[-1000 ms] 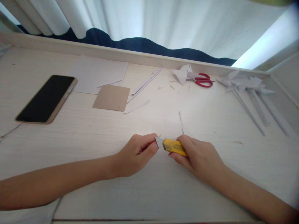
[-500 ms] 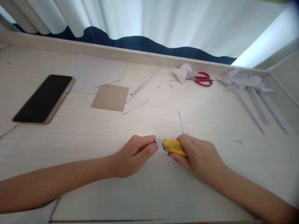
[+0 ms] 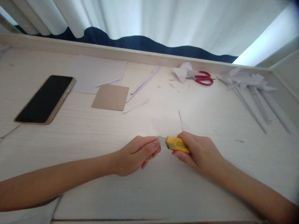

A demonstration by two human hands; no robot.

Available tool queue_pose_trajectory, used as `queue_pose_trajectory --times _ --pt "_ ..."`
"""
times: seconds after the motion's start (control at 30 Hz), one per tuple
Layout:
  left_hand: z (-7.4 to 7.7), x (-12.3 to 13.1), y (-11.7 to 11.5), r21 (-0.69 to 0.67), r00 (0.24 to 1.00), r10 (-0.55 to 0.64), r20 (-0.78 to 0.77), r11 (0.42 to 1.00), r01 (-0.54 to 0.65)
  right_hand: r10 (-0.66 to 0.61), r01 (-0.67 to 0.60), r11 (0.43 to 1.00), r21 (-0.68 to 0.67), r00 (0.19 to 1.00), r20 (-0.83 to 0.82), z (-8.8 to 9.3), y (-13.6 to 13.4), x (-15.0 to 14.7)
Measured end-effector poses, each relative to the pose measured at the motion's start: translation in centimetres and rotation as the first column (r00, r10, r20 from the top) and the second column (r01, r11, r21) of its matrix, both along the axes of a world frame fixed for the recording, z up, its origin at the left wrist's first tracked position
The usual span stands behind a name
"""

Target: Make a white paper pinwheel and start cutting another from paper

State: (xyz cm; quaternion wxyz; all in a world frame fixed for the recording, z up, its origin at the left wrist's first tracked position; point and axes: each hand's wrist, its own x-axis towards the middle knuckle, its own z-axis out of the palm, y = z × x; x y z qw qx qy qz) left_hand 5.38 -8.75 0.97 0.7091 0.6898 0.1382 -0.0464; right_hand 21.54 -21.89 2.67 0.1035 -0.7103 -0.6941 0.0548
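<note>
My right hand (image 3: 202, 151) is closed around the yellow handle of a utility knife (image 3: 177, 145). Its short metal blade sticks out to the left, right at the fingertips of my left hand (image 3: 139, 154). Thumb and forefinger of that left hand are pinched together, the other fingers curled under. Whatever lies in the pinch is hidden or too small to make out. Just beyond my right hand, a thin white paper strip (image 3: 180, 120) lies on the white table (image 3: 149, 196).
A phone (image 3: 45, 99) lies at left. Behind are white paper sheets (image 3: 98, 70), a brown cardboard square (image 3: 111, 98), narrow folded paper strips (image 3: 146, 81) and red-handled scissors (image 3: 204, 78) beside folded paper (image 3: 183, 74). Paper flowers on rolled stems (image 3: 249, 82) lie at right, near the raised edge.
Both hands have shifted slightly right, the knife with them. My left fingers have turned a little, showing the curled lower fingers. A tiny pale tip seen by the blade before is out of sight.
</note>
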Motion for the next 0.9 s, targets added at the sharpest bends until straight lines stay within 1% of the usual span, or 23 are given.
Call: queue_pose_trajectory --times 0.1,0.23,0.37,0.4,0.47,0.5,0.53,0.6,0.63,0.67,0.77,0.83,0.9 --pt "0.1 -0.1 0.0 0.034 1.0 -0.027 -0.012 0.999 0.028 0.009 -0.009 1.0 -0.009 1.0 0.01 -0.1 0.0 -0.3" --pt "0.3 -0.1 0.2 0.032 0.998 -0.063 -0.016 0.997 0.064 0.014 -0.013 1.0 -0.009 1.0 0.024 -0.1 0.1 -0.5" --pt "0.7 -0.2 0.2 0.035 0.987 -0.159 0.005 0.987 0.159 0.044 -0.046 0.998 0.034 0.998 0.051 -0.4 0.2 -0.3" --pt "0.9 -0.2 0.2 0.047 0.979 -0.202 0.028 0.979 0.2 0.03 -0.033 0.998 0.051 0.997 0.074 -0.4 0.3 -0.1" --pt "1.0 -0.3 0.2 0.079 0.952 -0.292 0.092 0.955 0.286 -0.043 0.03 0.995 0.098 0.991 0.128 -0.3 0.4 0.5" --pt "1.1 -0.3 0.2 0.085 0.941 -0.316 0.122 0.948 0.307 -0.098 0.076 0.987 0.139 0.983 0.153 -0.2 0.3 0.8" --pt "1.0 -0.2 0.2 0.08 0.933 -0.327 0.147 0.945 0.318 -0.125 0.099 0.981 0.167 0.98 0.154 0.0 0.3 1.1" --pt "0.9 -0.1 0.4 0.019 0.974 -0.195 0.118 0.981 0.194 -0.133 0.107 0.974 0.198 0.983 0.125 0.2 0.2 1.5" --pt "0.8 0.0 0.5 -0.004 0.984 -0.144 0.107 0.989 0.145 -0.121 0.097 0.975 0.202 0.987 0.11 0.3 0.2 1.6" --pt "0.8 0.1 0.6 -0.018 0.987 -0.122 0.107 0.992 0.124 -0.103 0.083 0.977 0.197 0.99 0.095 0.3 0.2 1.6" --pt "0.7 0.2 0.6 -0.059 0.986 -0.126 0.108 0.989 0.133 -0.006 0.0 0.989 0.146 0.999 0.043 0.1 0.2 1.3" --pt "0.8 0.2 0.5 -0.147 0.986 -0.137 0.097 0.978 0.151 0.069 -0.069 0.99 0.12 0.998 0.004 -0.2 0.3 0.9" --pt "0.9 0.3 0.4 -0.27 0.984 -0.15 0.101 0.947 0.172 0.118 -0.116 0.987 0.115 0.993 -0.012 -0.4 0.3 0.6"
